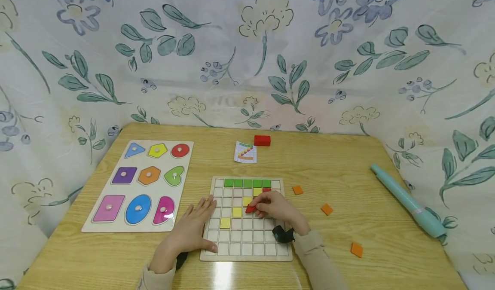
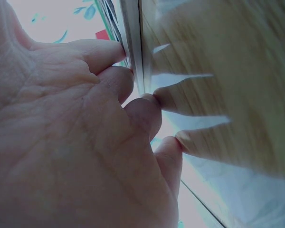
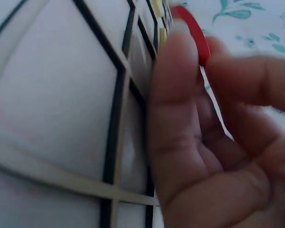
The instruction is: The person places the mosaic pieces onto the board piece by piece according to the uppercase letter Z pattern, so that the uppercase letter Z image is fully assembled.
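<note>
A square grid board (image 1: 246, 249) lies on the table before me. Several green tiles (image 1: 247, 183) fill most of its top row, yellow tiles (image 1: 225, 223) run diagonally below them, and one red tile (image 1: 267, 190) sits near the upper right. My right hand (image 1: 276, 208) pinches another red tile (image 3: 194, 31) between thumb and fingertips, held tilted over the middle of the grid beside the yellow ones. My left hand (image 1: 189, 225) rests along the board's left side with fingers extended, the thumb over the lower left corner; in the left wrist view its fingertips meet the board's edge.
Left of the board lies a knobbed shape puzzle (image 1: 154, 189). Behind it are a small pattern card (image 1: 245, 152) and a red block (image 1: 262, 141). Orange tiles (image 1: 297, 190) are scattered to the right, with a long teal object (image 1: 410, 204) near the table's right edge. Floral cloth (image 1: 232, 66) hangs behind.
</note>
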Action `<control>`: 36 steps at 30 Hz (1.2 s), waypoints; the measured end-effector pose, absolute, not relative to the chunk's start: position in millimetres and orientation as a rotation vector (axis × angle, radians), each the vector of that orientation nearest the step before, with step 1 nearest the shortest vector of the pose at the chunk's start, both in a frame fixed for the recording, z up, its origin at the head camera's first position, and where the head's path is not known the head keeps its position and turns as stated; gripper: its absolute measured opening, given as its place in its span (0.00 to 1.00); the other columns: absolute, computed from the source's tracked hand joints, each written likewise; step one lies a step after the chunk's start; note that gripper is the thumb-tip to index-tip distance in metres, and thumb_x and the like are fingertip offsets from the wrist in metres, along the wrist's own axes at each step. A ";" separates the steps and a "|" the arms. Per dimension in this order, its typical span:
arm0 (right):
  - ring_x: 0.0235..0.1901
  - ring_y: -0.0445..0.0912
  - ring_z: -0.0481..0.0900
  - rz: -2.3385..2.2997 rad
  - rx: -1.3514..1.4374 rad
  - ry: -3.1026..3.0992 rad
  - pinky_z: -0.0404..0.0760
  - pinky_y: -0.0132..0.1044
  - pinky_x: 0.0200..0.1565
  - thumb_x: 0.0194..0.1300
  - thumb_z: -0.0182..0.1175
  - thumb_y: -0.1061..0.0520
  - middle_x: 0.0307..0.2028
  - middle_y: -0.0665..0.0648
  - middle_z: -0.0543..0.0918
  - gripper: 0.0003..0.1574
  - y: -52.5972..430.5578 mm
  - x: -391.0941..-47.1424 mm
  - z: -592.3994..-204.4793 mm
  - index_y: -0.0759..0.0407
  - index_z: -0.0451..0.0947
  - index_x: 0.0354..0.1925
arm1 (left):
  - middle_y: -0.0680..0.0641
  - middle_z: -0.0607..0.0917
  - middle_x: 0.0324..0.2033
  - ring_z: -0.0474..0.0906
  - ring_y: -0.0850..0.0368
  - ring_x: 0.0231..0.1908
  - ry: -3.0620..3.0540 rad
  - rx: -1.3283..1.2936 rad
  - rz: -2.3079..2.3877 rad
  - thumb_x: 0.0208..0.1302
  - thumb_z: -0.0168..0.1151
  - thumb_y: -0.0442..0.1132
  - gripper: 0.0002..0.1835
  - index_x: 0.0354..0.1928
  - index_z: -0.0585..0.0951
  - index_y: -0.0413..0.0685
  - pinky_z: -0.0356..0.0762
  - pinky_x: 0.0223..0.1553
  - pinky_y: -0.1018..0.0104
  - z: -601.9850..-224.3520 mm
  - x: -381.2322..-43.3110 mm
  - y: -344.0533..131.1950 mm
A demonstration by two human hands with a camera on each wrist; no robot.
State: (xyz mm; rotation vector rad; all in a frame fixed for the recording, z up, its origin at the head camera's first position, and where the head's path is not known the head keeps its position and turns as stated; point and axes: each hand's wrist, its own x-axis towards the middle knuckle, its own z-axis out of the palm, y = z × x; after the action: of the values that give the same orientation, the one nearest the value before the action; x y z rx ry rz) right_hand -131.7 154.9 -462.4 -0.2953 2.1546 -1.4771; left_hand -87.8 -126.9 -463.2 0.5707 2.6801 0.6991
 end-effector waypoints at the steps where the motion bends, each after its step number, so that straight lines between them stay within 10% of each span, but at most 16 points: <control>1: 0.28 0.41 0.80 -1.447 -0.314 2.164 0.85 0.32 0.35 0.69 0.52 0.67 0.37 0.60 0.85 0.11 153.9 -130.8 -462.0 0.68 0.81 0.42 | 0.42 0.53 0.76 0.45 0.39 0.76 2.681 0.570 0.700 0.31 0.79 0.60 0.67 0.74 0.57 0.41 0.40 0.74 0.37 -463.3 -87.7 -127.0; 36: 0.30 0.41 0.73 -1.382 -0.212 2.545 0.73 0.26 0.30 0.66 0.60 0.59 0.33 0.54 0.81 0.07 172.6 -114.7 -453.2 0.61 0.79 0.41 | 0.42 0.53 0.76 0.45 0.39 0.76 2.680 0.550 0.711 0.32 0.79 0.60 0.67 0.74 0.56 0.41 0.40 0.74 0.37 -465.4 -87.5 -128.2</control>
State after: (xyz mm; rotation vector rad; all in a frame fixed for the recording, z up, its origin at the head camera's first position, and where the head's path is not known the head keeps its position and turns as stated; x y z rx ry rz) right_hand -114.7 172.6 -453.2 -0.2117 2.5448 -1.3822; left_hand -87.5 -128.2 -465.4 0.5504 2.6804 0.7113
